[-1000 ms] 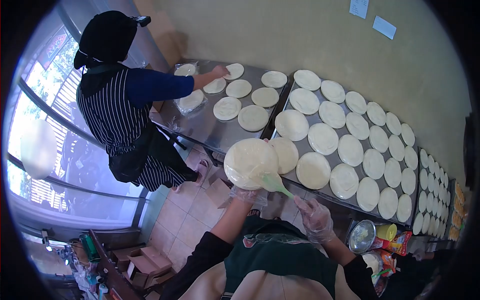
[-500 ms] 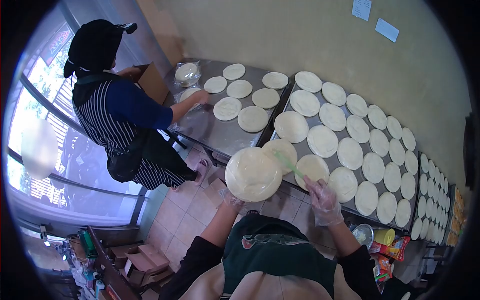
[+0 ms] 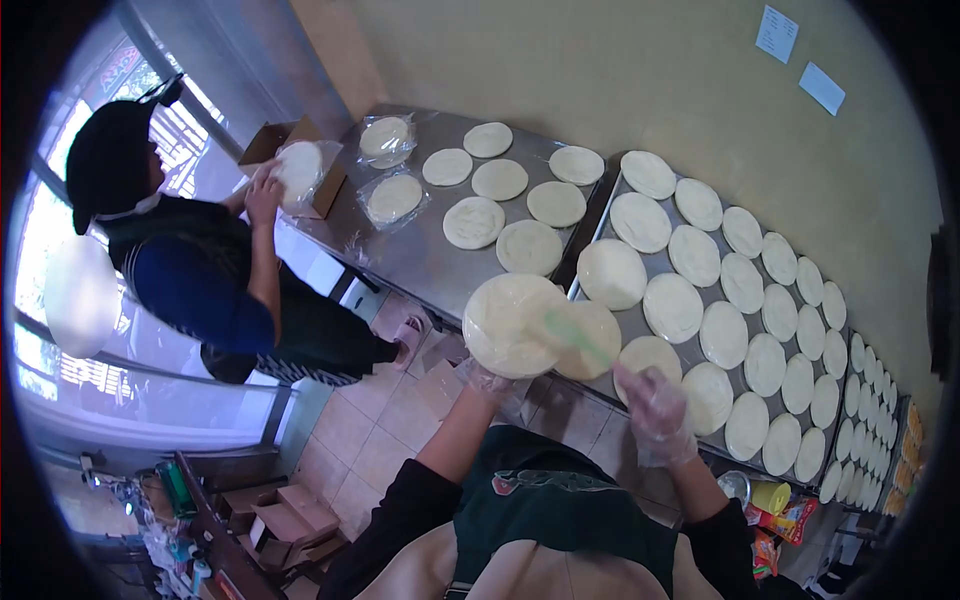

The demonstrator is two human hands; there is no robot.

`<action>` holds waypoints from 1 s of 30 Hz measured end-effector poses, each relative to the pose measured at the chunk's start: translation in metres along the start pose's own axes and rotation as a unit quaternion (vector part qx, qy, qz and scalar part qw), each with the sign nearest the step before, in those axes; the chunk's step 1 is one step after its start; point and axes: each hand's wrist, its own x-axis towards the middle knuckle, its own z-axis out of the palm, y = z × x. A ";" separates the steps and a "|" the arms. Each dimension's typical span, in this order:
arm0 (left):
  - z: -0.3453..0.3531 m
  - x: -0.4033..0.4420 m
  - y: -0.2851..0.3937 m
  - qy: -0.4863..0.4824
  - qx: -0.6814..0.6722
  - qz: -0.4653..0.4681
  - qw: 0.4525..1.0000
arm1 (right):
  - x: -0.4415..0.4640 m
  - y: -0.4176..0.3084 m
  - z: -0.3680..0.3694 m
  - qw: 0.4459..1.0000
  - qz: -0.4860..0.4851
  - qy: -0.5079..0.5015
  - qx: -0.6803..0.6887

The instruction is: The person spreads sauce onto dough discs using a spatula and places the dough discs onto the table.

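Note:
A round flat dough disc (image 3: pixel 512 325) rests on my left hand (image 3: pixel 490 380), which is gloved in clear plastic and mostly hidden beneath it. My gloved right hand (image 3: pixel 655 405) is closed on the handle of a green spatula (image 3: pixel 580 335). The spatula's blurred blade is at the disc's right side; whether it touches the dough is unclear. Just right of the held disc, another dough disc (image 3: pixel 585 340) lies at the near edge of the metal table (image 3: pixel 420 245).
A co-worker (image 3: pixel 190 250) at the left holds a bagged disc (image 3: pixel 300 170) by a cardboard box (image 3: pixel 325 190). Rows of discs (image 3: pixel 723 333) cover trays to the right. A yellow container (image 3: pixel 770 497) and food packets (image 3: pixel 795 520) sit lower right; boxes (image 3: pixel 295 520) lie lower left.
The spatula has moved off the held disc and back towards it. The co-worker has turned from the table to the box, now with a bagged disc in hand. The camera view has shifted.

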 end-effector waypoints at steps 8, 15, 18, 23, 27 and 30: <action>-0.030 0.139 0.057 -0.067 -0.100 0.014 0.993 | 0.032 0.021 0.041 0.990 0.025 0.057 -0.128; -0.043 0.306 0.098 -0.074 -0.205 -0.039 0.975 | 0.105 0.003 0.059 0.971 0.189 0.131 -0.058; -0.034 0.377 0.097 -0.043 -0.216 -0.047 0.974 | 0.119 -0.006 0.071 0.967 0.187 0.166 -0.055; -0.026 0.455 0.083 0.059 -0.228 -0.036 0.971 | 0.131 -0.017 0.076 0.954 0.259 0.147 -0.043; -0.029 0.468 0.074 0.072 -0.278 -0.021 0.958 | 0.140 -0.014 0.081 0.947 0.276 0.160 -0.043; -0.018 0.474 0.074 0.096 -0.318 -0.021 0.943 | 0.143 -0.014 0.087 0.932 0.323 0.165 0.001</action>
